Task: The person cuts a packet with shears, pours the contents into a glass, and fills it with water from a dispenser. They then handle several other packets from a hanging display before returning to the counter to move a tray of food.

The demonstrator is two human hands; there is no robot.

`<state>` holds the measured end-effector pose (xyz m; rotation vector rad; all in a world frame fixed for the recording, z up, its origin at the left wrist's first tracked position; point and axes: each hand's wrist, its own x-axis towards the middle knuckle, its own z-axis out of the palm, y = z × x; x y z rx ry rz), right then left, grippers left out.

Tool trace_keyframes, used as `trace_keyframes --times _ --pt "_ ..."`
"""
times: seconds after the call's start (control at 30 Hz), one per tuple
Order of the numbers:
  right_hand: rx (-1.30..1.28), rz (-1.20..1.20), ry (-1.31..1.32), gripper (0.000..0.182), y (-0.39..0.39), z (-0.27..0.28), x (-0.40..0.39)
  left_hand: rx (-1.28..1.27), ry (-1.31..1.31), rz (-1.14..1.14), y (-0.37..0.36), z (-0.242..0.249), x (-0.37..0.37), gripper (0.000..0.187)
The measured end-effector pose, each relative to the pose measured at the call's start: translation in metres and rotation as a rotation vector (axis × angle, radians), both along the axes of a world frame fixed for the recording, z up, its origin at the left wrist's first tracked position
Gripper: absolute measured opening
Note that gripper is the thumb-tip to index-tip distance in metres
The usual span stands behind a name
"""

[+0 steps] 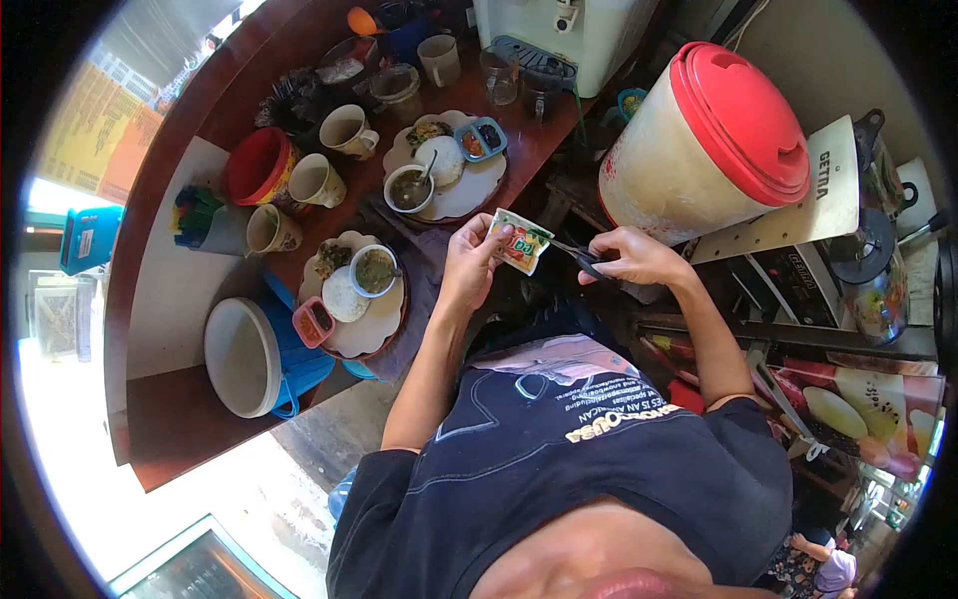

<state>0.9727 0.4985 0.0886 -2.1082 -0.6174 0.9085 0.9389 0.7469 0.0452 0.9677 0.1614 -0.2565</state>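
My left hand (pixel 471 262) pinches a small printed sachet (pixel 520 246) by its left edge, in front of my chest. My right hand (pixel 639 258) is closed around the dark handles of a pair of scissors (pixel 569 250). The scissor blades point left and sit right at the sachet's upper right edge. Left of my hands, two scalloped plates carry rice, vegetables and a bowl of soup. The farther plate (pixel 486 187) also bears a blue sauce dish (pixel 481 139), and the nearer plate (pixel 388 321) a red one (pixel 313 321).
Cups (pixel 348 132), a red tub (pixel 261 167) and a water dispenser (pixel 559 25) stand along the wooden counter. A blue pail (pixel 311 364) is at the left. To the right are a large red-lidded drinks cooler (pixel 699 140) and a blender (pixel 866 245).
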Motion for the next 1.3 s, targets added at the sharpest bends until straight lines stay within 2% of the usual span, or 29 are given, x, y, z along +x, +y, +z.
trace_keyframes --times 0.1,0.2,0.37,0.53,0.73,0.93,1.23,1.3 --pt "0.017 -0.085 0.148 0.040 0.000 -0.008 0.002 -0.002 0.020 -0.009 -0.002 -0.013 0.000 0.010" --pt "-0.061 0.016 -0.003 0.038 0.010 -0.024 0.008 0.022 0.052 -0.008 -0.002 -0.026 -0.002 0.011" --pt "-0.013 0.056 0.280 0.039 0.028 -0.042 0.019 0.036 0.143 0.034 0.006 -0.051 -0.023 0.012" --pt "-0.021 0.233 0.291 0.042 0.072 -0.078 0.032 0.013 0.241 0.146 0.028 -0.077 -0.042 0.010" --pt "-0.083 0.343 0.346 0.044 0.127 -0.119 0.054 -0.089 0.320 0.332 0.059 -0.100 -0.050 0.007" --pt "-0.082 0.398 0.438 0.047 0.170 -0.142 0.060 -0.167 0.364 0.411 0.081 -0.124 -0.060 0.009" --pt "-0.103 0.411 0.477 0.046 0.180 -0.157 0.061 -0.204 0.425 0.423 0.087 -0.130 -0.060 0.009" --pt "-0.134 0.440 0.297 0.043 0.176 -0.157 0.063 -0.176 0.430 0.431 0.088 -0.130 -0.059 0.007"
